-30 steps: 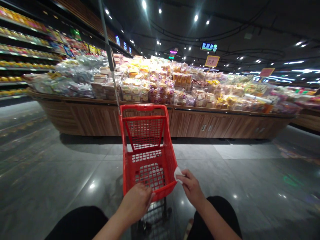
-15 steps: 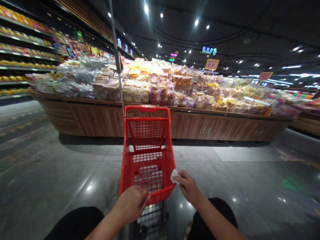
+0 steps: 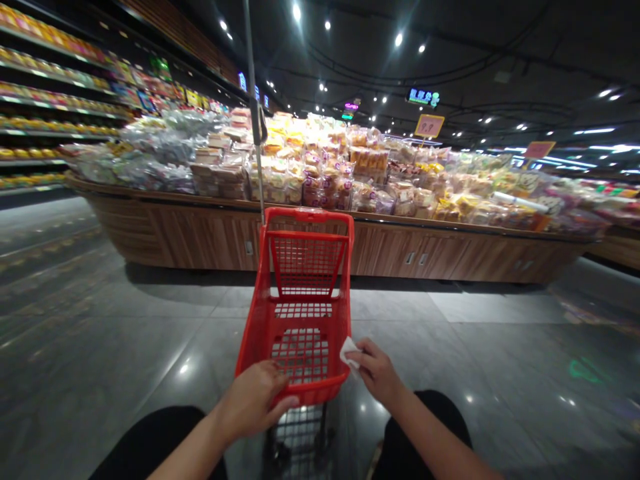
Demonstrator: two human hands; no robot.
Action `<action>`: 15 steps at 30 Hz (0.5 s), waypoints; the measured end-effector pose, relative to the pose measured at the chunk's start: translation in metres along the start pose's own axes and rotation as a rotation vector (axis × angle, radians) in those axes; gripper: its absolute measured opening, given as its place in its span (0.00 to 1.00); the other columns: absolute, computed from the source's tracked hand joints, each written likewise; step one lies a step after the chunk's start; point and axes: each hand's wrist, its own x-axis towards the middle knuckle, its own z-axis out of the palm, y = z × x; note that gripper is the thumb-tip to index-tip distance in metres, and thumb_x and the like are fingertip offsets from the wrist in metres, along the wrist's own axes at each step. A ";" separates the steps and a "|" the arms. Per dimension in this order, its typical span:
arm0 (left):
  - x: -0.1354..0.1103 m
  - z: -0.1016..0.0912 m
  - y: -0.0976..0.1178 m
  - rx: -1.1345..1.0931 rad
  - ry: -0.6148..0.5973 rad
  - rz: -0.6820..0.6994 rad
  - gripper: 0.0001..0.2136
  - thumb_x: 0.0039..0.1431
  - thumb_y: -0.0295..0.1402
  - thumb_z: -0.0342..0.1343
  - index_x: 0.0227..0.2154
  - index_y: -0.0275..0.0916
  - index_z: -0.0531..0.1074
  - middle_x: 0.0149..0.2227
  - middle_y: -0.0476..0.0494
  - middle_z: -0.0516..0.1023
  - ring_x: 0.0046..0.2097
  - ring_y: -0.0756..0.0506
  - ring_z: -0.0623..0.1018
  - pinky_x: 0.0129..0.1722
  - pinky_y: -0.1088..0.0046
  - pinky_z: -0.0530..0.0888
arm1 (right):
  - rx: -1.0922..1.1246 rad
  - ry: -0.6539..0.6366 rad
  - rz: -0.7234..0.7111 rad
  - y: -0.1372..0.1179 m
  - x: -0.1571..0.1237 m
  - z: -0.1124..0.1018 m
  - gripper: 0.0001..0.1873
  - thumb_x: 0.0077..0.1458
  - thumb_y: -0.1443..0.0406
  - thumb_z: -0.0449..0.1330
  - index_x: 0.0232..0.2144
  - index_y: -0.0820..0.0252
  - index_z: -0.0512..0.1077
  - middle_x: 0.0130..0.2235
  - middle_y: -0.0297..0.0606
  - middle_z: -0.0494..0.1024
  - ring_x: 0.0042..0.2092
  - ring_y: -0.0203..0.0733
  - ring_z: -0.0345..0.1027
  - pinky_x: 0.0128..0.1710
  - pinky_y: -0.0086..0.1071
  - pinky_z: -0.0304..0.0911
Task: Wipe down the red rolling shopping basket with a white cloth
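A red plastic shopping basket [image 3: 280, 313] rides on a cart in front of me, with nothing visible inside it. My left hand [image 3: 253, 399] is wrapped over the basket's near rim. My right hand [image 3: 376, 371] sits at the basket's right near corner, fingers pinched on a small white piece of paper [image 3: 347, 348]. A thin metal pole [image 3: 254, 113] rises from the basket's far left corner. Below the basket the cart's wire frame [image 3: 300, 440] shows between my arms.
A long curved wooden display counter [image 3: 380, 250] piled with packaged baked goods [image 3: 320, 167] stands straight ahead. Shelves of goods [image 3: 45, 113] line the left wall. Price signs [image 3: 429, 125] stand above the display. Glossy grey tile floor [image 3: 125, 347] spreads around the cart.
The cart and I have moved closer to the display, and the basket has swung slightly right in view. Both hands stay on the basket's near end.
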 end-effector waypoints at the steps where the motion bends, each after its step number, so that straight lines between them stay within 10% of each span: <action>1: 0.000 -0.001 -0.002 -0.018 0.005 0.017 0.15 0.58 0.45 0.47 0.25 0.40 0.71 0.25 0.47 0.75 0.32 0.47 0.75 0.42 0.69 0.71 | -0.022 0.036 0.032 0.002 0.007 -0.001 0.19 0.54 0.74 0.53 0.44 0.53 0.73 0.38 0.39 0.69 0.39 0.39 0.66 0.39 0.31 0.66; 7: 0.005 -0.010 -0.005 -0.025 -0.103 0.006 0.17 0.58 0.46 0.46 0.23 0.39 0.70 0.23 0.49 0.74 0.28 0.48 0.75 0.49 0.63 0.68 | -0.167 0.326 0.118 0.014 0.032 -0.006 0.27 0.50 0.78 0.49 0.48 0.52 0.71 0.42 0.40 0.67 0.42 0.40 0.65 0.42 0.34 0.66; 15: 0.035 0.006 0.046 -0.078 -0.005 -0.179 0.13 0.58 0.45 0.49 0.36 0.43 0.72 0.34 0.47 0.79 0.39 0.45 0.77 0.54 0.59 0.62 | 0.026 0.104 -0.003 -0.008 0.013 0.012 0.26 0.53 0.77 0.49 0.51 0.53 0.69 0.49 0.43 0.66 0.52 0.44 0.61 0.50 0.38 0.63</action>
